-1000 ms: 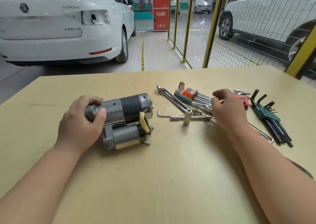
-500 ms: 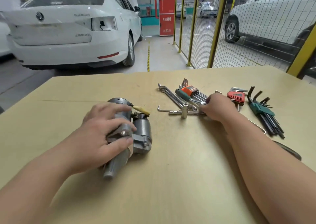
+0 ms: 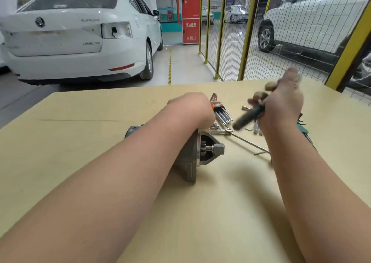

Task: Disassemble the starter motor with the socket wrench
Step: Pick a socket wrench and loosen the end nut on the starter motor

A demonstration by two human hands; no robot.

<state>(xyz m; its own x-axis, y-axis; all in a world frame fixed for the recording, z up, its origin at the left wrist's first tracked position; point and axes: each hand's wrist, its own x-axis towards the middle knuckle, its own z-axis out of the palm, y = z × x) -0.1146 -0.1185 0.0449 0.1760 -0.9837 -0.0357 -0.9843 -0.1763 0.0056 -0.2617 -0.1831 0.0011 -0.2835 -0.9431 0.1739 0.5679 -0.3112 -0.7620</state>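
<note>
Plywood table fills the view, and the motor lies near its middle, its grey nose housing with the small pinion gear facing right. The left forearm runs right across the motor's body and hides most of it. The left hand reaches over the far end, back of the wrist towards us; its fingers are out of sight, so there's no telling whether they grip or just rest there. Over on the right, the right hand is up off the table, and it's blurred. Its fingers are curled round a tool with a dark green handle that pokes out down and left, towards the motor. What kind of tool, the blur won't say. Beneath that hand is the tool pile: an orange-clipped hex key set just beyond the left wrist, a green-clipped set half hidden behind the right forearm, and a thin steel rod lying slantwise between motor and right arm. Beyond the table stands a white car, rear end towards us. A red cabinet stands further back, and a yellow-posted mesh fence runs along the right.
</note>
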